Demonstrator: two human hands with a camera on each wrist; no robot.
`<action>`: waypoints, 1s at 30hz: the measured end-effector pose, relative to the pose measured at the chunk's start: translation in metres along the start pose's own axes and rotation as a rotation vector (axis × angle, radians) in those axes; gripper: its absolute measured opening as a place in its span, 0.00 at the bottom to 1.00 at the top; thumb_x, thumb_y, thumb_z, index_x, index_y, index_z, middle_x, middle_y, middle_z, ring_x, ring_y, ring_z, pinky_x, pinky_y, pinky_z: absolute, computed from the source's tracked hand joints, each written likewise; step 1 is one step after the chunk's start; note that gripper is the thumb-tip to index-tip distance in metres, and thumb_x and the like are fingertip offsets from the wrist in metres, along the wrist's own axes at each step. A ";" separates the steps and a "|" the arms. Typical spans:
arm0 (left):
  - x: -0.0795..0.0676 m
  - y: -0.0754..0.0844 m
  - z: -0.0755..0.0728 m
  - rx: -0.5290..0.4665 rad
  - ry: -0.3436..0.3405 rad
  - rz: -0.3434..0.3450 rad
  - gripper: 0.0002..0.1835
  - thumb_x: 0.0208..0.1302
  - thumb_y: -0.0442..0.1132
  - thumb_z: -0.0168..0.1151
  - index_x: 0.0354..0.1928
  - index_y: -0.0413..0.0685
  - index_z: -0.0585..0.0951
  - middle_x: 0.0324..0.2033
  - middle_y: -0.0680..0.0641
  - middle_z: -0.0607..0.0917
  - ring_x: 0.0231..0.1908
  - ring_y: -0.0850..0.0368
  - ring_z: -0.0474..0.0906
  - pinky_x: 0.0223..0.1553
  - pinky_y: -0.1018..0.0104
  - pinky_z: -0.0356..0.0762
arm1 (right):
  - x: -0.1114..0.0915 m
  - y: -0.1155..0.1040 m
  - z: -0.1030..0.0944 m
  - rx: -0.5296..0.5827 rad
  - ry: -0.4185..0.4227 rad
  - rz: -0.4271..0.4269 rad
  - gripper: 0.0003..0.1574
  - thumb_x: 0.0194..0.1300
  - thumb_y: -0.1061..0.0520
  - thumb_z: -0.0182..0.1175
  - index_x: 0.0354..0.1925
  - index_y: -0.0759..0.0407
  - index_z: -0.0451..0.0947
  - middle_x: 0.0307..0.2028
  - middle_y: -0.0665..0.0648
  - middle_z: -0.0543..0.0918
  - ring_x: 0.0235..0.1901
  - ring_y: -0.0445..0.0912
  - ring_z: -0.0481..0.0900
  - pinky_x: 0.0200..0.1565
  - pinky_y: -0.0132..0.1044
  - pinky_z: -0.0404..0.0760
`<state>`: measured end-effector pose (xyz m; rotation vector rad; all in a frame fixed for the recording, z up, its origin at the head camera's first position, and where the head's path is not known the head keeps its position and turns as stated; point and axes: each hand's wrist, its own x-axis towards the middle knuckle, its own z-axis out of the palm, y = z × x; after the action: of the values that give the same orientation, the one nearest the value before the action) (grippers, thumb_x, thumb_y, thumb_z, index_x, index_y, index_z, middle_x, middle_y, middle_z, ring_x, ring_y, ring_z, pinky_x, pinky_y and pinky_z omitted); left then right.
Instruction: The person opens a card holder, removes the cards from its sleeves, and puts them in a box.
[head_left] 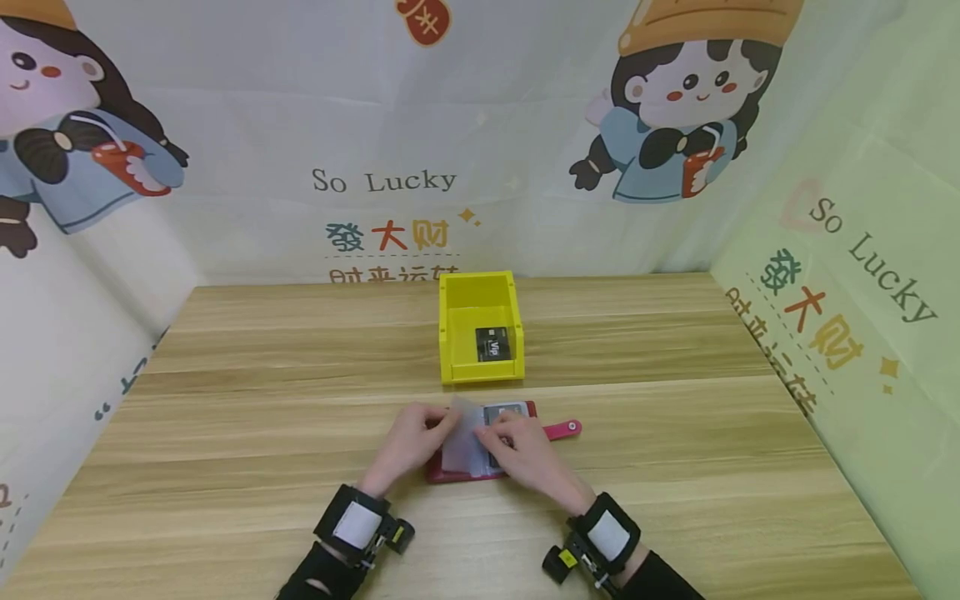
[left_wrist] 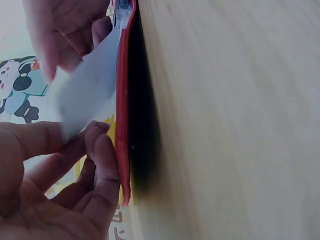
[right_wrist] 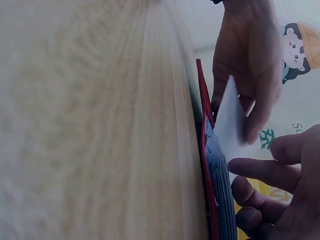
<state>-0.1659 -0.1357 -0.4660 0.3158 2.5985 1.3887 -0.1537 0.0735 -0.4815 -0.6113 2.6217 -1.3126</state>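
Observation:
A red card holder (head_left: 437, 477) lies unfolded on the table, its clear plastic sleeves (right_wrist: 223, 197) stacked inside. My left hand (head_left: 415, 435) pinches the edge of one translucent sleeve page (left_wrist: 92, 82) between thumb and fingers, lifting it at a slant off the red cover. My right hand (head_left: 522, 450) is over the right half, above a dark card (head_left: 495, 458) in its sleeve. In the right wrist view its thumb and forefinger stand apart, and the forefinger's tip is at the sleeves. A strap with a snap (head_left: 564, 430) sticks out to the right.
Behind the card holder stands a yellow bin (head_left: 444, 333) with a black card marked Vip (head_left: 492, 344) inside. The wooden table (head_left: 247, 417) reaches back to a printed cloth backdrop (head_left: 262, 125), and more cloth hangs at both sides.

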 end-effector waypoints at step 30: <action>-0.005 0.009 0.001 0.239 0.140 -0.100 0.15 0.63 0.29 0.73 0.50 0.34 0.81 0.23 0.48 0.78 0.23 0.58 0.71 0.25 0.70 0.66 | 0.005 -0.006 -0.003 -0.197 -0.088 -0.012 0.16 0.72 0.60 0.66 0.56 0.60 0.88 0.28 0.51 0.72 0.30 0.42 0.68 0.32 0.30 0.62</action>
<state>-0.1599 -0.1318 -0.4590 0.1213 2.8572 1.1063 -0.1572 0.0698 -0.4746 -0.6967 2.6976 -1.0122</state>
